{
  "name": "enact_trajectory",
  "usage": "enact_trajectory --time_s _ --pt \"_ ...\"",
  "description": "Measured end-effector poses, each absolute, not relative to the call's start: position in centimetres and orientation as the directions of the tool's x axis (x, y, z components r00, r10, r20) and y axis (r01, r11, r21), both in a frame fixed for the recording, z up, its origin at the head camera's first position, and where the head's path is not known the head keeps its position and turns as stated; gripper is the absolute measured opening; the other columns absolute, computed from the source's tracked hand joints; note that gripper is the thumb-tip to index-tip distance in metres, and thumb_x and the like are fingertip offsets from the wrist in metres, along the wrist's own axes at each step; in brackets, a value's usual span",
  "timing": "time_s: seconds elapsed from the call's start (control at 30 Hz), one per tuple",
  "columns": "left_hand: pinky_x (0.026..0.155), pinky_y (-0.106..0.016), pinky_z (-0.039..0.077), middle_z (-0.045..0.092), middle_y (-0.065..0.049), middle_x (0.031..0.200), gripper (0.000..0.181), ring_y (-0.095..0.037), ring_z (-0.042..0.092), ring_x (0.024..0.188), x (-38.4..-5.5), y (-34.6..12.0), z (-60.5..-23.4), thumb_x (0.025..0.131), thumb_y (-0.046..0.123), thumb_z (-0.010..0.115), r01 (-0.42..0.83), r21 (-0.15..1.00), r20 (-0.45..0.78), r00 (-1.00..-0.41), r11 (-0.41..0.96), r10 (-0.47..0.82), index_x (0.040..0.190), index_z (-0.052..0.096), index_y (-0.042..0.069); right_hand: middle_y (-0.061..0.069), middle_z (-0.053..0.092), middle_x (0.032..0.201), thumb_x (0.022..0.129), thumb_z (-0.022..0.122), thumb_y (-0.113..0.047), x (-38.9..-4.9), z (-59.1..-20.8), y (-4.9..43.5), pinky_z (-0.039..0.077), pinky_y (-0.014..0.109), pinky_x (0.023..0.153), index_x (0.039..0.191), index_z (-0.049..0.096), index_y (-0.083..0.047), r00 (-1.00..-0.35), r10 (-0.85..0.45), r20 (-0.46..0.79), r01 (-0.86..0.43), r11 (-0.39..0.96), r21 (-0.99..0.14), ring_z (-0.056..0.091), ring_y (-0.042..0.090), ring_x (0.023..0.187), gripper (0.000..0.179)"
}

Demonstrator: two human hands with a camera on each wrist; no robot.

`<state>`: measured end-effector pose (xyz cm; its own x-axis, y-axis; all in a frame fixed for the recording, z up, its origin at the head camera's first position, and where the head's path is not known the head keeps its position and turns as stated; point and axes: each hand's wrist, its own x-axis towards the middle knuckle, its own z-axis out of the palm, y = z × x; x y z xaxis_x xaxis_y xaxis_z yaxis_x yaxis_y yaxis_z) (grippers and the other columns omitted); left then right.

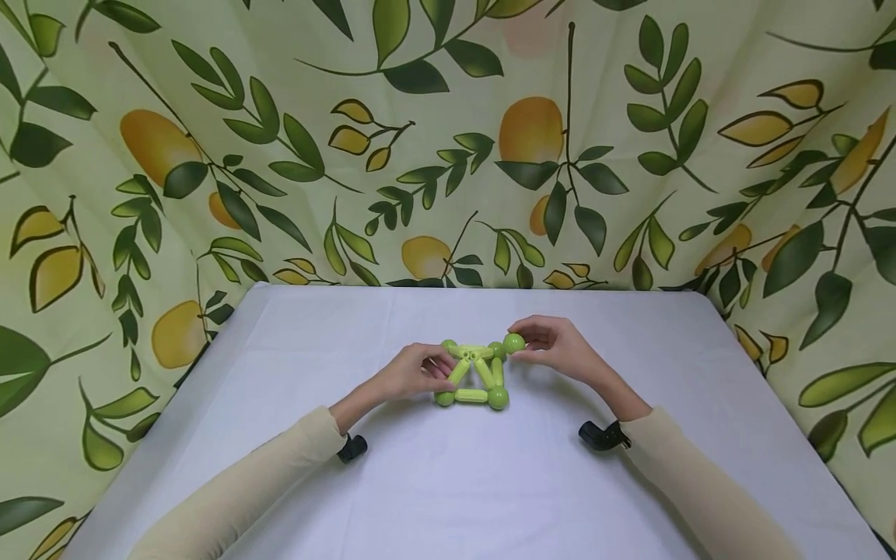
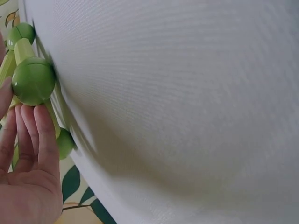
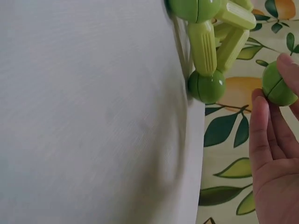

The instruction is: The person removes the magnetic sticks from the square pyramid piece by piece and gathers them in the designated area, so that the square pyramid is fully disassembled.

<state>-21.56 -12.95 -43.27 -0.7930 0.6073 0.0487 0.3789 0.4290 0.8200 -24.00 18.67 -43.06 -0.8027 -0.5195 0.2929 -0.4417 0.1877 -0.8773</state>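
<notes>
A frame of light-green rods (image 1: 472, 395) and darker green balls (image 1: 498, 397) rests on the white tabletop, a ball at each corner. Slanting rods (image 1: 484, 373) lean inward from the near corners and their ends come together above the far side. My left hand (image 1: 411, 371) holds the frame's left side, thumb and fingers about the near-left ball (image 2: 33, 81). Between thumb and fingertips, my right hand (image 1: 560, 348) pinches a separate green ball (image 3: 279, 84). That ball is raised near the far-right corner ball (image 3: 206, 87), with a gap between them in the right wrist view.
White cloth covers the table (image 1: 448, 490). A leaf-and-fruit patterned curtain (image 1: 448, 155) hangs behind and along both sides. Each wrist wears a small black camera, one on the left (image 1: 352, 448) and one on the right (image 1: 603, 435).
</notes>
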Motion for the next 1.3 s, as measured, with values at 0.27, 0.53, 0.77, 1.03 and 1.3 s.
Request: enact_trajectory --time_s 0.27,0.53,0.77,1.03,1.3 --pt "0.083 -0.03 0.056 0.068 0.001 0.095 0.023 -0.014 0.065 0.086 -21.6 -13.5 -43.7 0.086 0.007 0.083 0.375 0.827 0.045 -0.786 0.419 0.616 0.106 0.071 0.004 0.015 0.069 0.113 0.083 0.083 0.003 -23.3 -43.9 21.1 0.056 0.031 0.088 0.118 0.07 0.003 -0.824 -0.51 0.247 -0.406 0.227 -0.885 0.068 0.027 0.1 0.038" --pt "0.083 -0.031 0.056 0.068 0.001 0.095 0.023 -0.015 0.065 0.087 -21.7 -13.6 -43.7 0.086 0.007 0.083 0.385 0.834 0.062 -0.776 0.395 0.628 0.106 0.071 0.003 0.014 0.068 0.116 0.083 0.084 -0.003 -22.9 -44.1 23.0 0.056 0.03 0.088 0.119 0.069 0.004 -0.846 -0.489 0.212 -0.374 0.261 -0.89 0.068 0.028 0.103 0.04" --pt "0.083 -0.032 0.055 0.068 0.0 0.094 0.022 -0.016 0.064 0.086 -21.7 -13.7 -43.7 0.086 0.006 0.083 0.379 0.84 0.063 -0.78 0.389 0.623 0.105 0.071 0.004 0.016 0.068 0.117 0.083 0.083 0.0 -23.4 -44.2 24.0 0.055 0.028 0.087 0.121 0.068 0.006 -0.863 -0.461 0.207 -0.369 0.295 -0.882 0.069 0.027 0.102 0.041" --pt "0.084 -0.032 0.055 0.069 -0.002 0.094 0.023 -0.016 0.064 0.086 -21.7 -13.7 -43.7 0.086 0.006 0.083 0.379 0.848 0.073 -0.776 0.371 0.627 0.105 0.071 0.001 0.018 0.067 0.12 0.085 0.084 -0.007 -24.0 -44.4 24.8 0.056 0.028 0.086 0.123 0.066 0.007 -0.89 -0.427 0.163 -0.317 0.32 -0.893 0.068 0.028 0.104 0.044" --pt "0.083 -0.031 0.055 0.07 -0.001 0.093 0.022 -0.015 0.065 0.085 -21.5 -13.5 -43.5 0.086 0.005 0.083 0.353 0.852 0.05 -0.79 0.387 0.611 0.104 0.071 0.001 0.021 0.066 0.12 0.085 0.083 -0.004 -24.4 -44.6 25.1 0.057 0.029 0.084 0.122 0.067 0.006 -0.898 -0.414 0.149 -0.298 0.324 -0.898 0.068 0.029 0.103 0.042"
